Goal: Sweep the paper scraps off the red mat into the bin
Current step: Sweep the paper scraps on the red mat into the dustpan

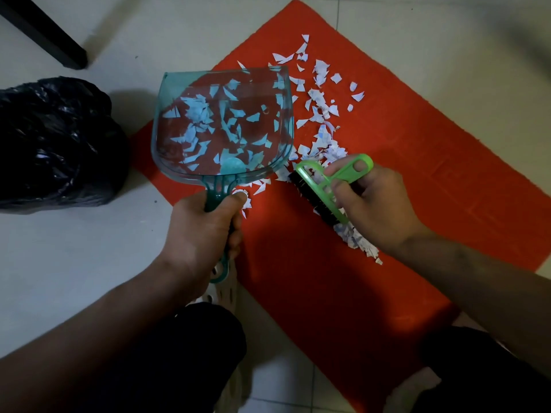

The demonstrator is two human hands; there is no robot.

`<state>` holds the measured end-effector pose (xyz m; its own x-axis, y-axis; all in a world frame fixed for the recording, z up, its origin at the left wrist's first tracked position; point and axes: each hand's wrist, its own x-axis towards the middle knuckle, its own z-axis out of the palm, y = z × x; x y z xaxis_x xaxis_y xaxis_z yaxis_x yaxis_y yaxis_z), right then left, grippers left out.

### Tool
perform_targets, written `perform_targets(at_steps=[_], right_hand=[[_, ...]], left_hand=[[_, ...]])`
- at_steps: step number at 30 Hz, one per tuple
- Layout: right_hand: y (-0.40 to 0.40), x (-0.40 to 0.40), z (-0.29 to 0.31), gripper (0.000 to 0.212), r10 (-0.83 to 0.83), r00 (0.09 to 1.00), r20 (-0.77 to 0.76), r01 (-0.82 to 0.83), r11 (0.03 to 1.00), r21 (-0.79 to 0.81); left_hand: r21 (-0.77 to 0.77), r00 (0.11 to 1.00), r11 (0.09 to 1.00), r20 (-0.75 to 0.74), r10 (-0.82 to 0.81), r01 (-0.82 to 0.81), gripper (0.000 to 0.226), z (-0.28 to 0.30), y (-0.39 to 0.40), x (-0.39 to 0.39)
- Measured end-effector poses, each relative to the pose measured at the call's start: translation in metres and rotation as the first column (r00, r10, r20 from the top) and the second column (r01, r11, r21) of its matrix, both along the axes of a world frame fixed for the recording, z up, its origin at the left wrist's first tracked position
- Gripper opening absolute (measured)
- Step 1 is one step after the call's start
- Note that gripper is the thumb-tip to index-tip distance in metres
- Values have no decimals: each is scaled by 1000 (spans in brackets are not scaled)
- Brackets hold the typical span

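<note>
Judging from the head view, the job looks partly done: the see-through teal plastic dustpan (222,123) holds torn white paper scraps (320,108), yet many lie loose on the flat red mat (417,150), and none are visibly in the crinkly black bin bag (56,138). The left hand (202,234) curls tight round the dustpan's handle, and the right hand (369,201) pinches the green brush (323,186), its dark bristles down among the scraps.

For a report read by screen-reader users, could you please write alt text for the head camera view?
A person's left hand holds a teal dustpan full of paper scraps above a red mat, while the right hand grips a green brush among more scraps. A black bin bag sits on the left.
</note>
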<state>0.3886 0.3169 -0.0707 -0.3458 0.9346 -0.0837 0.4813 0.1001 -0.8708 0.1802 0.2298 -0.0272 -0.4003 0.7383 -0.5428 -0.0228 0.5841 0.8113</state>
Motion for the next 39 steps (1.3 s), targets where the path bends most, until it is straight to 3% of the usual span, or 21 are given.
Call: perform_targets(at_steps=[12, 19, 23, 27, 34, 39], right_hand=[[1, -8, 1, 15, -20, 1000, 1, 20, 999, 38], [-11, -23, -12, 17, 115, 991, 69, -111, 992, -52], [4, -16, -7, 18, 37, 993, 116, -39, 999, 13], [5, -15, 1, 16, 11, 998, 64, -17, 996, 87], [-5, -20, -2, 16, 9, 1000, 9, -9, 998, 56], [-4, -21, 1, 15, 13, 999, 50, -16, 999, 44]], left_hand=[[3, 1000, 1000, 5, 11, -11, 30, -1, 0, -2], [-12, 1000, 1000, 7, 7, -7, 32, -1, -2, 0], [-3, 1000, 1000, 11, 21, -21, 29, 0, -2, -2], [-1, 1000, 1000, 8, 25, -25, 29, 1, -1, -3], [-4, 1000, 1000, 10, 29, -29, 30, 2, -2, -4], [-12, 1000, 1000, 9, 24, -24, 31, 2, -3, -5]])
